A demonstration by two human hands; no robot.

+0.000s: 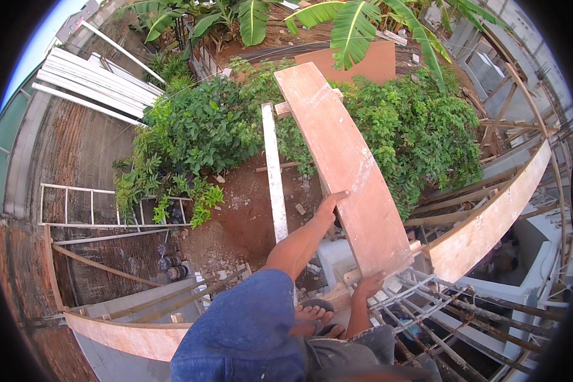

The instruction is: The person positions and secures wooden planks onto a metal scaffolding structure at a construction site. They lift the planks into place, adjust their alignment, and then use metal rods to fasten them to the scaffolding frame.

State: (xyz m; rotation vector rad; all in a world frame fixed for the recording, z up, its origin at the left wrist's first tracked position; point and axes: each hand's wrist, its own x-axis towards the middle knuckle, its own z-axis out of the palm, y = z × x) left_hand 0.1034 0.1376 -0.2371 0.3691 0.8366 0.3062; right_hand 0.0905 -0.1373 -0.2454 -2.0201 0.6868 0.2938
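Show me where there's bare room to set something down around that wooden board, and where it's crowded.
Bare: the top of the wooden board, beyond the left hand at its left edge; also reddish ground between the green bushes and the white beam. Crowded: the board's near end, where the right hand, crossing rebar and wood pieces bunch together.

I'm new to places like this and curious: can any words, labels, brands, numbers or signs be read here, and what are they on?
No text can be read.
Long, reddish-brown wooden board: whitish smears, no lettering I can make out.
Dark blue cloth sleeve: no lettering visible.
Anything on more distant things is too small to tell.
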